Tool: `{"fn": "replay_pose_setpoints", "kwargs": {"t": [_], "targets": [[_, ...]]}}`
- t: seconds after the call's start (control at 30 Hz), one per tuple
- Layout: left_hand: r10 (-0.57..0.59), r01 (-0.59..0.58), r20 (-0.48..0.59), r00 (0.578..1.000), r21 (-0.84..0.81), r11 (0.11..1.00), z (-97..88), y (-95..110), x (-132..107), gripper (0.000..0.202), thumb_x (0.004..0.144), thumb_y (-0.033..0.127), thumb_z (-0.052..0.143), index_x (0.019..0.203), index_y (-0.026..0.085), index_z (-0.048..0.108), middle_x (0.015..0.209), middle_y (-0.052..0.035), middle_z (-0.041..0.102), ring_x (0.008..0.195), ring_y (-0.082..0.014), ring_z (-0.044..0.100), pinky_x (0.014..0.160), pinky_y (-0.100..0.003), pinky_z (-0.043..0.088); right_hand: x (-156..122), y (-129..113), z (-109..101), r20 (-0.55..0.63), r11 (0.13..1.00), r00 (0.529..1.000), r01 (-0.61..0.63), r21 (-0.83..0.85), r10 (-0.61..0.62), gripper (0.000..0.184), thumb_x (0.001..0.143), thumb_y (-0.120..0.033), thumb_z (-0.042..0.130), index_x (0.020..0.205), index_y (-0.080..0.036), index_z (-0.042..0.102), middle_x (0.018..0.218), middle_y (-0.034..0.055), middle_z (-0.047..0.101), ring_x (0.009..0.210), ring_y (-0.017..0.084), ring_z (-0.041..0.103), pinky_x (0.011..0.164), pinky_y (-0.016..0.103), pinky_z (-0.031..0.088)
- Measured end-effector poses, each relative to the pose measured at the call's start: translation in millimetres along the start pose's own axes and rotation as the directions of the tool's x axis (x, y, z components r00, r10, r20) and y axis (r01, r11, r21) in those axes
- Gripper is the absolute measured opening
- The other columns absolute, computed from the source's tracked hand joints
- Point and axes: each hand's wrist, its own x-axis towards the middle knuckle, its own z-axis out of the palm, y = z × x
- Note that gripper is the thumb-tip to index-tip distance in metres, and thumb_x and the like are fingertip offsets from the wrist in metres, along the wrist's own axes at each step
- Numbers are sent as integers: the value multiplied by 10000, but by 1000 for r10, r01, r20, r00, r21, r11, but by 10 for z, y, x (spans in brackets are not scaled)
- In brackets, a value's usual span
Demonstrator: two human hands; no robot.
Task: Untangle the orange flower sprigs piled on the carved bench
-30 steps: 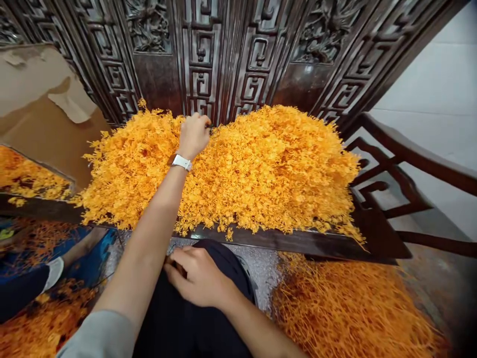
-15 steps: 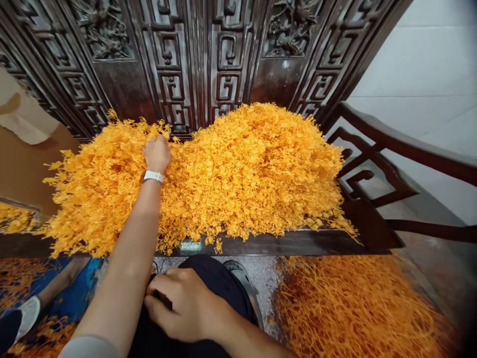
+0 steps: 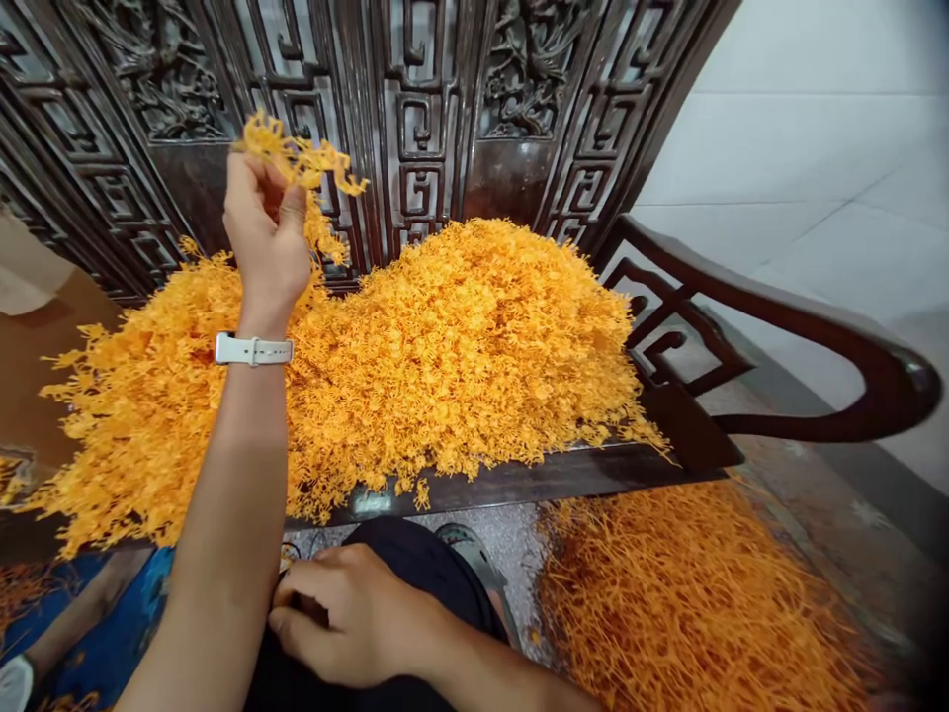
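My left hand [image 3: 271, 213], with a pale watch [image 3: 254, 350] on the wrist, is raised above the left part of a large heap. Its fingers and thumb pinch an orange frilly sprig [image 3: 318, 163], thin and branched, with curly ends. The heap of like orange sprigs [image 3: 474, 346] covers most of a dark wooden bench seat [image 3: 519, 482]. My right hand [image 3: 356, 615] rests low over my dark-clothed lap, beside my left forearm. Its fingers are curled in, and whatever they hold, if anything, is hidden.
Behind the heap stands a carved dark wooden backrest [image 3: 422, 119], and a curved armrest [image 3: 801, 297] is at the right. A mass of thin orange strands [image 3: 704, 603] lies on the floor below. At left are a cardboard box [image 3: 44, 366] and another person's limb [image 3: 96, 603] over blue material.
My left hand has risen out of the heap and come toward me, lifting the sprig. My right hand stays curled on my lap. The view has shifted a little to the right.
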Motion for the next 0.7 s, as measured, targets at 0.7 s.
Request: {"fn": "replay_pose_setpoints", "kwargs": {"t": [0.7], "targets": [[276, -421, 664, 695, 66, 905, 635, 1629, -752, 72, 1006, 176, 608, 938, 190, 626, 983, -101, 654, 984, -287, 613, 856, -415, 456, -188, 327, -2254, -895, 974, 385, -102, 201, 225, 667, 873, -658, 716, 1330, -256, 442, 1221, 104, 561, 914, 199, 564, 800, 375, 487]]}}
